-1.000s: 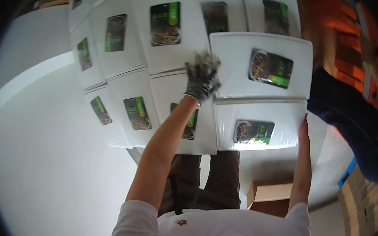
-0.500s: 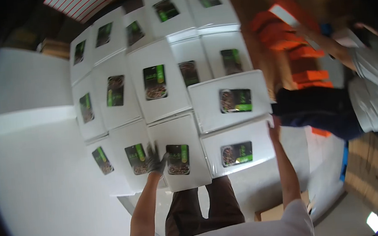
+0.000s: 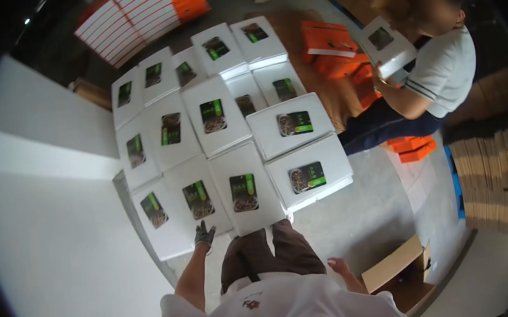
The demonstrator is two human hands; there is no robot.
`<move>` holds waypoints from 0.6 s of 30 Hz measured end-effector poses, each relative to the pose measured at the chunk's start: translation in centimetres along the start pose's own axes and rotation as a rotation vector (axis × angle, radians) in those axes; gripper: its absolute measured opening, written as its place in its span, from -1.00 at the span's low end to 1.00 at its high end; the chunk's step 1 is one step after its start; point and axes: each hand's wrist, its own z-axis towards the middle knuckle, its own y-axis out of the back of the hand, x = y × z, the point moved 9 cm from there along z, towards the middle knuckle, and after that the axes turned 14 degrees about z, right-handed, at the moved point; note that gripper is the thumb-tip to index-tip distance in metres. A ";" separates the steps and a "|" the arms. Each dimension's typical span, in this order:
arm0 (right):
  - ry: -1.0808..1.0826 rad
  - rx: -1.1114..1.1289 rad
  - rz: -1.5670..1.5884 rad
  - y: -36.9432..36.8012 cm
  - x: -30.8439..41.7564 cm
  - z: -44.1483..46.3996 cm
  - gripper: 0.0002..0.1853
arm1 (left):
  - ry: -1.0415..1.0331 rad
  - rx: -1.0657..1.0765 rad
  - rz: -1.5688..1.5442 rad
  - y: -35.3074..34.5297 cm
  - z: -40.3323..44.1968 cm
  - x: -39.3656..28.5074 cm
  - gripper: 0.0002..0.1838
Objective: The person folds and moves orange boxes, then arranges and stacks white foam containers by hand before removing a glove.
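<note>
Stacks of white boxes spread out in front of me, each top carrying a black-and-green food pouch. My left hand, in a dark grey glove, has its fingers spread at the near edge of a white box. Just beyond its fingertips is a food pouch, and another pouch lies to the right. My bare right hand hangs low beside my trousers, holding nothing, fingers loosely apart. The nearest thing to it is an open cardboard box on the floor.
At the right, a co-worker holds a white box with both hands. Orange boxes stand by them. Flattened cardboard is stacked at far right. A white wall runs along the left; orange-and-white boxes stand behind.
My left hand has drawn back from the pouches to the box's near edge. My right hand has left the right-hand boxes and dropped low. The view has shifted; the co-worker appears more upright.
</note>
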 end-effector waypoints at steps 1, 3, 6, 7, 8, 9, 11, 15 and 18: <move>-0.033 0.101 0.056 -1.6 -3.1 -0.4 -0.68 | 0.001 -0.001 -0.030 -0.3 -0.4 -0.5 -0.20; -0.061 0.216 0.088 -4.6 -22.5 0.1 -0.68 | 0.012 -0.032 -0.067 -1.2 -1.6 -1.7 -0.22; 0.130 0.268 -0.038 -10.9 -20.8 4.9 -0.68 | -0.050 -0.169 -0.264 -2.5 -5.0 -4.4 -0.28; 0.156 0.299 -0.070 -9.1 -17.9 4.6 -0.68 | -0.126 -0.264 -0.339 -2.6 -6.8 -5.6 -0.30; 0.157 0.303 -0.058 -8.9 -13.4 4.8 -0.68 | -0.075 -0.194 -0.307 -4.2 -8.6 -5.9 -0.31; 0.137 0.311 -0.056 -7.2 -9.3 2.9 -0.68 | -0.049 -0.112 -0.298 -4.4 -11.4 -7.0 -0.31; 0.108 0.293 -0.078 -3.0 -2.4 1.6 -0.69 | -0.228 0.011 -0.221 -7.8 -13.9 -8.1 -0.29; -0.150 0.222 0.519 -0.4 -5.2 3.5 -0.72 | -0.304 0.463 -0.091 -14.2 -19.1 -5.7 -0.29; -0.103 0.181 0.468 1.1 -4.2 4.2 -0.76 | -0.124 0.508 0.004 -8.2 -22.9 -2.6 -0.37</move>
